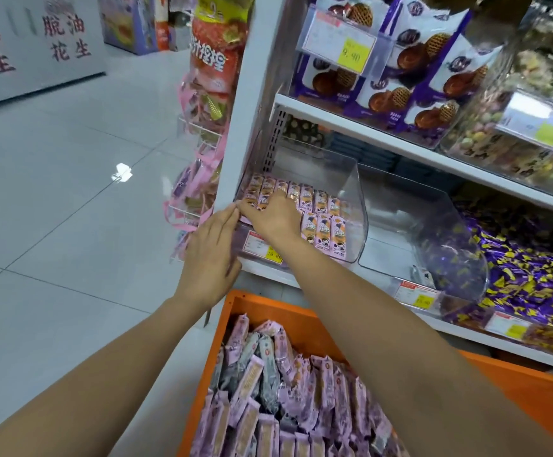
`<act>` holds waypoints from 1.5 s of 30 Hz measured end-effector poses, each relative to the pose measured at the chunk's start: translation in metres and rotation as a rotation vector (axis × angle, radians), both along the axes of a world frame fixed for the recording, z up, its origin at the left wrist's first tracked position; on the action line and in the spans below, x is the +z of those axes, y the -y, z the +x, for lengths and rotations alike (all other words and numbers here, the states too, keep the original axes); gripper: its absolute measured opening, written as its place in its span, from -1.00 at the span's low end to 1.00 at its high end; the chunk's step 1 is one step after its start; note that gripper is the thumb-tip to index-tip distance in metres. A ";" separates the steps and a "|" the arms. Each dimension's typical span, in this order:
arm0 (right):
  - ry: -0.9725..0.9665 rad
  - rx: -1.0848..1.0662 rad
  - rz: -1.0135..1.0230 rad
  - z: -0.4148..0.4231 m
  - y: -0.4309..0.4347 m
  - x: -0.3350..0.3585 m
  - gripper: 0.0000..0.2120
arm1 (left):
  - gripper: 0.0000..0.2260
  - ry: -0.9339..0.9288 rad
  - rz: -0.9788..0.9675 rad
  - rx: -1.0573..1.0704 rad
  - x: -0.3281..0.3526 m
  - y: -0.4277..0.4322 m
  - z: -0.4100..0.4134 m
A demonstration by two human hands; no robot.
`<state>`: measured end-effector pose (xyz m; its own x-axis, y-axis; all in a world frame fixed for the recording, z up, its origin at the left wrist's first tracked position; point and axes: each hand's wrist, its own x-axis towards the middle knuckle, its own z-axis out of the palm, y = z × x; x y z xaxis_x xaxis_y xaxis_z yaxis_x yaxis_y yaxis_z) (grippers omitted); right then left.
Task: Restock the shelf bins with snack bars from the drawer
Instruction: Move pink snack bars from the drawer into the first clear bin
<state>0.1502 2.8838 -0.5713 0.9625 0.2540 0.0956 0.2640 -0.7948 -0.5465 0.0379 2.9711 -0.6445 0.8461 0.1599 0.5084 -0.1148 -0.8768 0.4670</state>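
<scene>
A clear plastic shelf bin (351, 192) at the left end of the lower shelf holds rows of pink-and-orange snack bars (326, 225). My right hand (273, 214) lies flat on the bars at the bin's front left, fingers straight. My left hand (212, 252) is at the bin's left front corner, fingers straight, fingertips meeting those of my right hand. Below, an open orange drawer (235, 311) is packed with several pink-wrapped snack bars (288, 390).
An empty clear bin (416, 225) stands to the right, then a bin of purple-and-yellow candies (532, 285). The shelf above carries purple biscuit packs (410, 61). A rack of hanging snack bags (202, 127) is left of the shelf post. Tiled floor (70, 192) lies to the left.
</scene>
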 end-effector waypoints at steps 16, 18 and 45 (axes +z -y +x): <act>-0.037 0.200 -0.006 0.007 0.025 -0.017 -0.62 | -0.58 -0.131 0.261 0.251 0.012 0.005 0.010; -0.037 0.211 0.060 0.005 0.028 -0.017 -0.67 | -0.59 -0.154 0.256 0.254 0.015 0.005 0.011; -0.332 0.103 0.123 -0.132 0.228 -0.190 -0.69 | -0.47 -0.773 0.392 -0.312 -0.127 0.144 -0.073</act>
